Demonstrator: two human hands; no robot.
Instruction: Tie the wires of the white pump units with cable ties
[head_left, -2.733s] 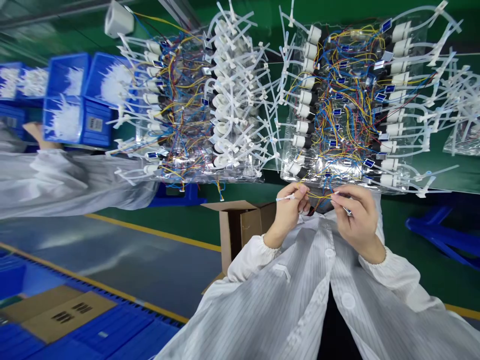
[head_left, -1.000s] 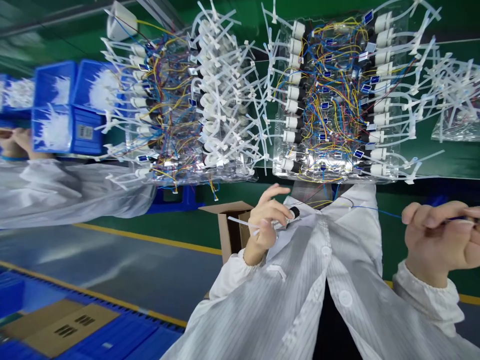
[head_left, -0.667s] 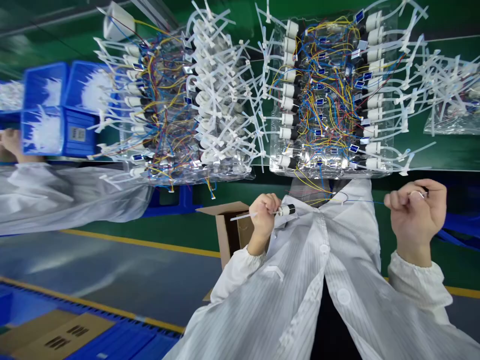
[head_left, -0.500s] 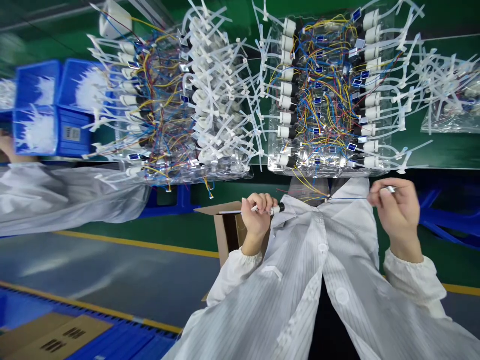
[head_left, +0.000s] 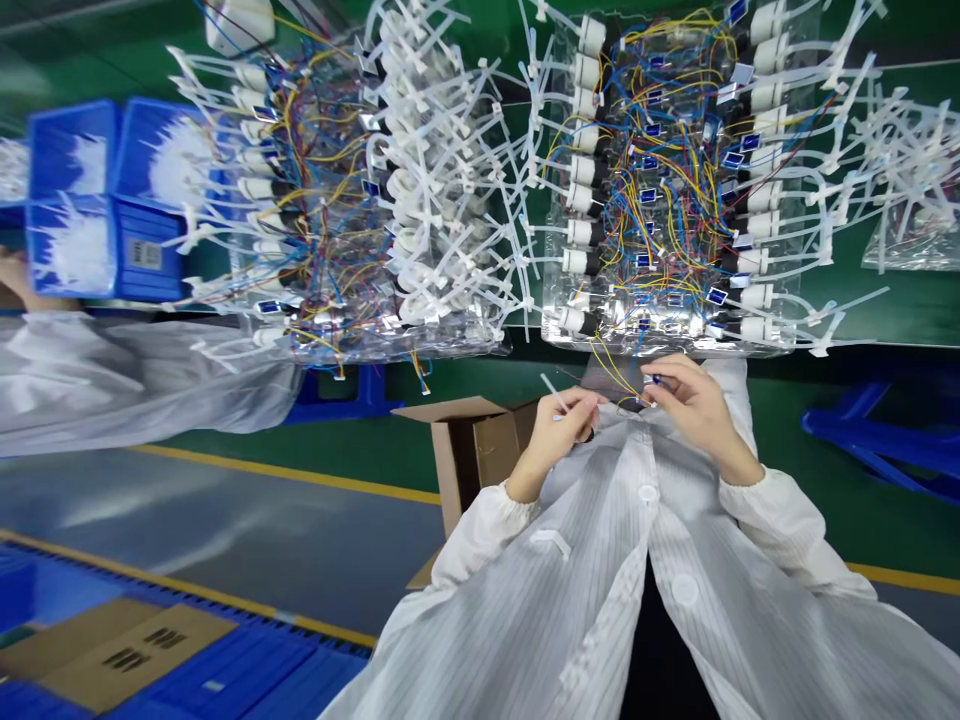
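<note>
- Left hand (head_left: 566, 425) up at chest height, fingers curled, thumb and fingertips pinching a white plastic stick (head_left: 553, 392) that pokes out up and to the left!
- Right hand (head_left: 697, 395) close beside it, thumb and first fingers pressed together on a tiny blue piece (head_left: 654, 380), too small to make out exactly.
- Yellow and blue wires (head_left: 619, 375) run down from the bag above into the gap between the two hands.
- Both sleeves belong to a striped white coat (head_left: 585, 600), cuffs gathered at the wrists.
- Straight ahead, just above the hands, a clear plastic bag (head_left: 667, 325) packed with white-capped parts, tangled coloured wires and white cable ties.
- Next to it on the left, a second bag (head_left: 337, 340), bristling with even more ties.
- Far right, a third bag (head_left: 907, 255), mostly ties.
- Just left of the left hand, an open cardboard box (head_left: 472, 465), flaps up.
- Over on the far left, blue bins (head_left: 142, 255) heaped with white cable ties.
- Below those bins, a co-worker's white sleeve (head_left: 112, 370) stretches across, hand (head_left: 15, 275) at the picture's edge.
- Down on the floor (head_left: 225, 520), a yellow line, with blue crates (head_left: 225, 680) under a cardboard sheet (head_left: 120, 650).
</note>
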